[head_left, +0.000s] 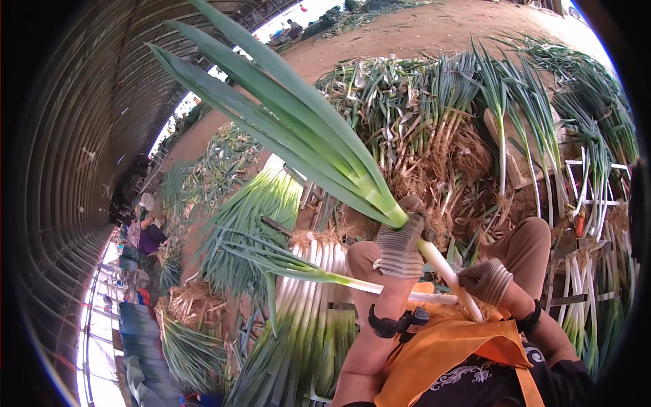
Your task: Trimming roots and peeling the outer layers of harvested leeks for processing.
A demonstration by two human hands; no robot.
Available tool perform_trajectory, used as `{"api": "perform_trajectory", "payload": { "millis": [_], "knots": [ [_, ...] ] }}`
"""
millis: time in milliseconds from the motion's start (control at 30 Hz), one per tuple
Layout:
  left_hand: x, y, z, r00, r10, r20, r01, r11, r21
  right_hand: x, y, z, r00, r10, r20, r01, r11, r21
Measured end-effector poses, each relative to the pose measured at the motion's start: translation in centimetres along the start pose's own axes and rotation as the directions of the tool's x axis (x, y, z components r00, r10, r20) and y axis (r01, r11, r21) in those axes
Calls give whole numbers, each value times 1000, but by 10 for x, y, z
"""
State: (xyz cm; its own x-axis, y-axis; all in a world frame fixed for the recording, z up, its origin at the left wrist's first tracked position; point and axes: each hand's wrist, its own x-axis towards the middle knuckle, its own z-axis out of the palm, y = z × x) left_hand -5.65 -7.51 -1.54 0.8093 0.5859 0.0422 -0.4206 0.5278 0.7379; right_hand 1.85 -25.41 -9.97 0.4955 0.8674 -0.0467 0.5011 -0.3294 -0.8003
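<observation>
The view looks down from head height, through the left of two wide fisheye cameras worn side by side. It faces forward over the orange apron (444, 342), with the left hand (400, 249) and right hand (487, 280) near, right of the middle. Bare ground (380, 34) spreads far beyond; a ribbed roof (74, 136) bends along the left.

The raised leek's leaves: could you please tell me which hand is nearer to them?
Left. The left hand is closed around the stalk just below the leaves; the right hand is farther off, lower down beside the same stalk.
</observation>
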Motion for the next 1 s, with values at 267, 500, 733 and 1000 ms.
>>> {"api": "perform_trajectory", "payload": {
  "millis": [267,500,733,1000],
  "knots": [
    [-5,6,-4,992,47,116,-46,999,-5,-7,5,-3,995,-75,-65,91,951,296],
    [5,-20,-30,999,-24,45,19,993,118,5,-11,0,998,-2,56,8,994,-111],
    [8,-13,-16,976,32,214,-32,999,-5,-1,28,5,989,145,40,-149,902,405],
    [0,-10,-9,994,29,109,-39,995,93,-6,1,1,1000,-3,-18,8,965,262]
  ]
}}
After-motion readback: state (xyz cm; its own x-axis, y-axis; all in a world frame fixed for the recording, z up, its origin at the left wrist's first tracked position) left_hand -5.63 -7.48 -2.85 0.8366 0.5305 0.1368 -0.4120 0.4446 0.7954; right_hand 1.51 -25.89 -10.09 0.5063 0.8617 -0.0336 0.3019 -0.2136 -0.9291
